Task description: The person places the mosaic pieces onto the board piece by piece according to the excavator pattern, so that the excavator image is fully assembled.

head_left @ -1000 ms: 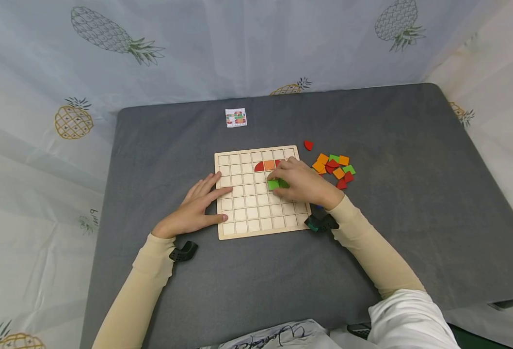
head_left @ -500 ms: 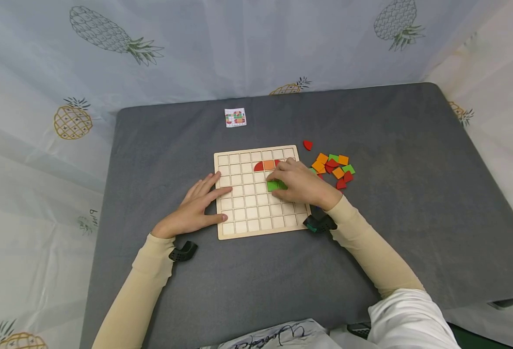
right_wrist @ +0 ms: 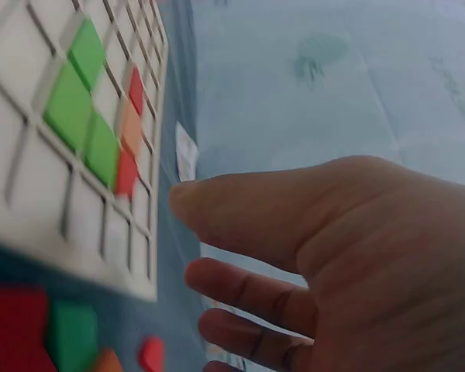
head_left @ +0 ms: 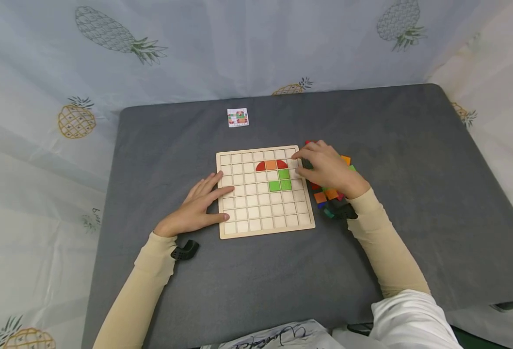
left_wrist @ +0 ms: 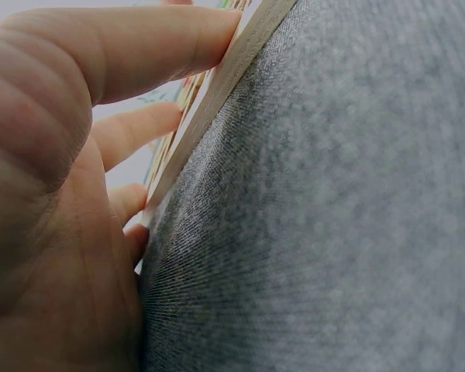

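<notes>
A wooden grid board lies on the grey table. My left hand rests on its left edge with fingers spread; the left wrist view has the thumb against the board's side. Set in the grid are an orange square tile between two red rounded tiles and, below them, several green square tiles. My right hand hovers over the board's right edge, thumb and fingers apart and nothing between them. It partly hides the loose tiles beneath it.
Loose red, green and orange tiles lie in a pile right of the board. A small printed card with a coloured pattern lies behind the board. A curtain with pineapple prints hangs behind the table.
My right hand has left the green tiles and moved right and up toward the pile, uncovering the green tiles and the right red tile. The left hand has stayed in place.
</notes>
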### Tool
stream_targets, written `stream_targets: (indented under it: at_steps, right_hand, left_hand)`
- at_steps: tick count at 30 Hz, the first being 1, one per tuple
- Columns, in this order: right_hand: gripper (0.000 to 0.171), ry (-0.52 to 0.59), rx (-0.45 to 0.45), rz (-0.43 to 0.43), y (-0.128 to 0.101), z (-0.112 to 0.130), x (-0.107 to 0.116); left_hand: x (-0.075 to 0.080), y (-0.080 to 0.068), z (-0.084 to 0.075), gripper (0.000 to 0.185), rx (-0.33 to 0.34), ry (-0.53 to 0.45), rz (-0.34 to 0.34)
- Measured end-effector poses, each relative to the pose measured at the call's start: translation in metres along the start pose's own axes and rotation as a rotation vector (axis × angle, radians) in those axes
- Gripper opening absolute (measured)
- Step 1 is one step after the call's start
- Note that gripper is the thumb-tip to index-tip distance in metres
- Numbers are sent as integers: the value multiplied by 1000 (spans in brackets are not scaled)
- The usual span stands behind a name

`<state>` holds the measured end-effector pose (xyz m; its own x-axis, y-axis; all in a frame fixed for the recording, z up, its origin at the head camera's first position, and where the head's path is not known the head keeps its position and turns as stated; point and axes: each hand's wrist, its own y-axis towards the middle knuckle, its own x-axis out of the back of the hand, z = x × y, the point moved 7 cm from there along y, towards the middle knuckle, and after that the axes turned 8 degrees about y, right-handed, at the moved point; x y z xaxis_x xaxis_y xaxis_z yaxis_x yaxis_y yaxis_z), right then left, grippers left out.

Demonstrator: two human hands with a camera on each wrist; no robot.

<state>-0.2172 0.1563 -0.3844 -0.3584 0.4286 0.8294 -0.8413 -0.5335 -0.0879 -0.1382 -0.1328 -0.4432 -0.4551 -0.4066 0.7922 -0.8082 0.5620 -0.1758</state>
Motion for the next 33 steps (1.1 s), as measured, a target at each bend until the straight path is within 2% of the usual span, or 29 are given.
stream_targets:
  at_steps: [4,16,23,33]
  right_hand:
    - [36,-17,-69,-14,-6,-19,17]
    - [37,-33,-289,9,-22,-68,42]
    - [40,-33,-363,75,-27,-85,44]
    - [46,2,-414,141,-27,-94,35]
  left_hand:
    - [-1,0,0,73,11,-2,8]
    - [0,1,0,73,13,1,7]
    - [0,0,0,72,23,-5,11]
    - [0,1,-2,72,16,-5,4]
